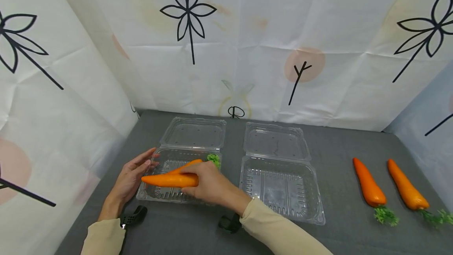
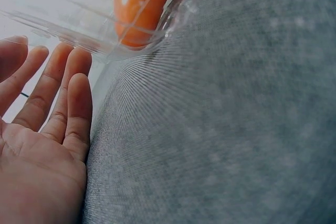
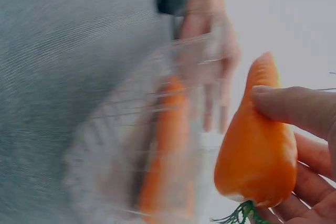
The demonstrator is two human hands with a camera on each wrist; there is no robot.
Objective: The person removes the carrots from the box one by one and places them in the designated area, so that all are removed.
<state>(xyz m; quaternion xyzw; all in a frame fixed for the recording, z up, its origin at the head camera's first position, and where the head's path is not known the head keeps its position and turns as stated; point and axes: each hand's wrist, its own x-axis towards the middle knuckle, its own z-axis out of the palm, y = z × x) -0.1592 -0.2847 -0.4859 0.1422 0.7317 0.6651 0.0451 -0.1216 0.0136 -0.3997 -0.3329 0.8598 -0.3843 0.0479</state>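
My right hand (image 1: 212, 182) grips an orange carrot (image 1: 170, 180) over the left clear plastic container (image 1: 146, 196), its tip pointing left. In the right wrist view my thumb lies along one side of this carrot (image 3: 257, 156), and green leaves show at its thick end. A second carrot (image 3: 170, 129) lies inside the container; the head view shows part of this carrot (image 1: 192, 163) behind the held one. Green leaves (image 1: 213, 159) show beside my right hand. My left hand (image 1: 129, 178), fingers extended, is at the container's left side; the left wrist view shows the fingertips (image 2: 79, 61) by its wall.
To the right stands another clear container (image 1: 276, 186) with its lid (image 1: 276, 141) folded back. Two more carrots (image 1: 368, 184) (image 1: 407, 186) lie on the grey table (image 1: 339, 231) at the far right. The left container's lid (image 1: 194, 133) also lies back. Printed cloth (image 1: 247, 78) hangs behind.
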